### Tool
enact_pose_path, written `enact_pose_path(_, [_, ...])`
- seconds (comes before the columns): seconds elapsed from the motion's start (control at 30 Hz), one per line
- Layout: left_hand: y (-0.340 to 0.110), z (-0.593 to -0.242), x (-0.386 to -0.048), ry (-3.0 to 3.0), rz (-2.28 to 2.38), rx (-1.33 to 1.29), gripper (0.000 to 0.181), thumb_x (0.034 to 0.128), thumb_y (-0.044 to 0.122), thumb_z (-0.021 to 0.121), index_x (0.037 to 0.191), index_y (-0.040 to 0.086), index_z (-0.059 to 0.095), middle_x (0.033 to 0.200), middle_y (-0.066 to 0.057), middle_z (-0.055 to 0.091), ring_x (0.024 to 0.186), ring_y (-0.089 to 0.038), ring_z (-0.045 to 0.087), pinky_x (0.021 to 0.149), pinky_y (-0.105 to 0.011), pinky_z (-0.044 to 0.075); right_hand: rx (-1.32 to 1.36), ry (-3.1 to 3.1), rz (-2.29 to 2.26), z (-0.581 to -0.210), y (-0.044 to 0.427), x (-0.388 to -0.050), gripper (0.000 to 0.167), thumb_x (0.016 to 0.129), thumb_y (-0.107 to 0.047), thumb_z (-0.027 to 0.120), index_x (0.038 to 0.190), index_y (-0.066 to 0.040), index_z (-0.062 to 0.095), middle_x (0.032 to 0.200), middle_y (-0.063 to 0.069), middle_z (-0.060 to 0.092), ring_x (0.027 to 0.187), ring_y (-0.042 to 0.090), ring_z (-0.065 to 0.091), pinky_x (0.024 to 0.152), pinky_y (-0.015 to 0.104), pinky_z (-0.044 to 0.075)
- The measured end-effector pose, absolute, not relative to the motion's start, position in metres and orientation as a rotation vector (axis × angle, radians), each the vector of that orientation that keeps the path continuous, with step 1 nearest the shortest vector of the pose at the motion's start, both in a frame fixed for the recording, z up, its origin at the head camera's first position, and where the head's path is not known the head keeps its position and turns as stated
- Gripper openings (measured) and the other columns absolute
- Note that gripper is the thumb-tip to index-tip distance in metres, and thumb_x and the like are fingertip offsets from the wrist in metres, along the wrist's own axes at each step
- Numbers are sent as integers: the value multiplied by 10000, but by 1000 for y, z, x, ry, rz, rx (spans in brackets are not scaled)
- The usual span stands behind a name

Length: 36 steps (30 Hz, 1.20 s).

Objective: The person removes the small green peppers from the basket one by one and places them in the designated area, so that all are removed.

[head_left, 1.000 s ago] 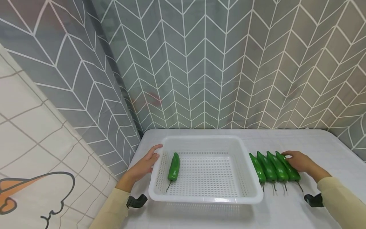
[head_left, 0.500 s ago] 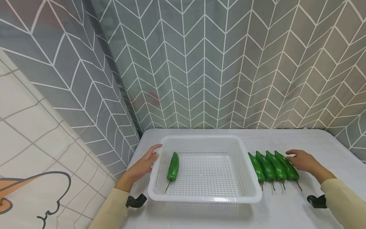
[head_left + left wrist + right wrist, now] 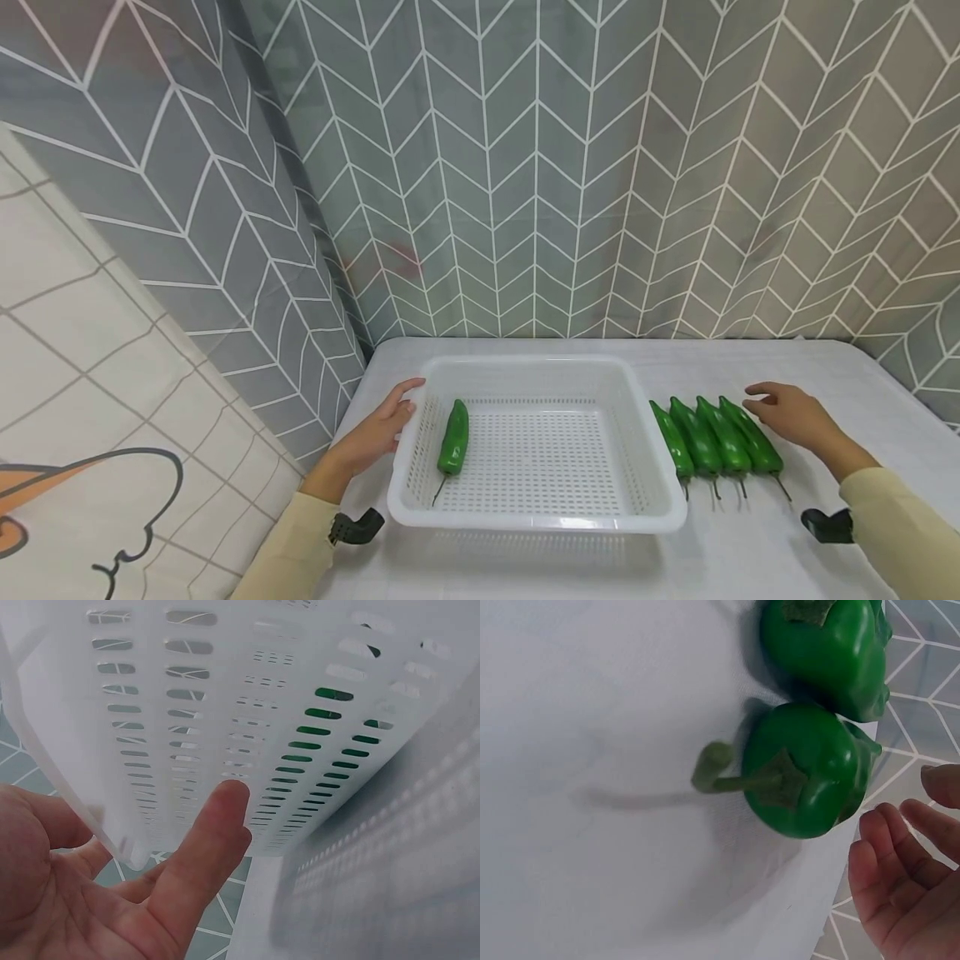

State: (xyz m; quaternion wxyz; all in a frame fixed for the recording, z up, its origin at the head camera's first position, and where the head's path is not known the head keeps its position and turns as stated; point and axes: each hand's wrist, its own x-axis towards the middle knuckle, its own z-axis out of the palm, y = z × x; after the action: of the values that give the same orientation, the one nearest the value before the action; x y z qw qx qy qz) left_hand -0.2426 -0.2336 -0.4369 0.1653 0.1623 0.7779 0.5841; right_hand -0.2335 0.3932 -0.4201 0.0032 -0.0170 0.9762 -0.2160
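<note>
A white perforated plastic basket (image 3: 525, 523) stands on the table, one green chili pepper (image 3: 453, 437) lying inside near its left wall. My left hand (image 3: 372, 433) holds the basket's left side at the rim; in the left wrist view a finger (image 3: 214, 832) rests against the holed outer wall. Right of the basket several green peppers (image 3: 723, 442) lie side by side, stems toward me. My right hand (image 3: 795, 412) is just beside the rightmost pepper (image 3: 802, 772), fingers loosely bent with nothing between them. The right wrist view shows a small gap between fingertips and pepper.
A white cloth (image 3: 825, 367) covers the table. Grey chevron-patterned curtain (image 3: 525, 167) hangs behind it and at both sides. A pale checked cloth (image 3: 97, 333) hangs at the left. Black straps with devices (image 3: 827, 525) sit on both wrists.
The right hand's fingers have come off the rightmost pepper, and the hand has risen slightly away from it. The left hand, basket and peppers stay in place.
</note>
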Motion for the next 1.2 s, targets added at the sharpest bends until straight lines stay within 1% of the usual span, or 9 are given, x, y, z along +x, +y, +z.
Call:
enact_pose_path(0.07, [-233,-437,-243,2220,1664,446,497,1129,340,341,1594,313,165,1510,-180,421,1213,-321,589,872,-471,570,-70,3073,-684,-418,391,-233,460,1025,-187,542,1251,210,497,1135,457,555,999,597,572,749,626,518])
enact_pose_path(0.33, [-232,-438,-244,2205,1665,457,497,1130,348,338,1592,318,159,1513,-177,410,1239,-327,568,904,-483,554,-109,3091,-708,-411,381,-231,481,1026,-210,558,1274,198,501,1138,437,570,1030,605,553,776,648,501])
enact_pose_path(0.7, [-232,-437,-244,2207,1671,455,500,1128,348,341,1594,314,162,1522,-188,404,1239,-339,573,888,-484,562,-197,3125,-755,-409,372,-233,458,1032,-201,583,1274,184,529,1125,410,596,1025,582,573,779,633,518])
enact_pose_path(0.97, [-233,-436,-242,2180,1673,487,513,1134,335,306,1608,238,136,1519,-251,386,1222,-346,580,857,-461,568,-275,3137,-783,-407,362,-234,446,1031,-195,591,1275,175,547,1112,381,623,1045,568,589,788,625,527])
enact_pose_path(1.2, [-233,-434,-240,2205,1658,490,518,1132,356,309,1608,242,139,1513,-237,399,1227,-344,579,877,-463,562,-312,3140,-817,-401,352,-237,414,1023,-168,605,1263,166,562,1106,369,633,1048,557,597,787,619,538])
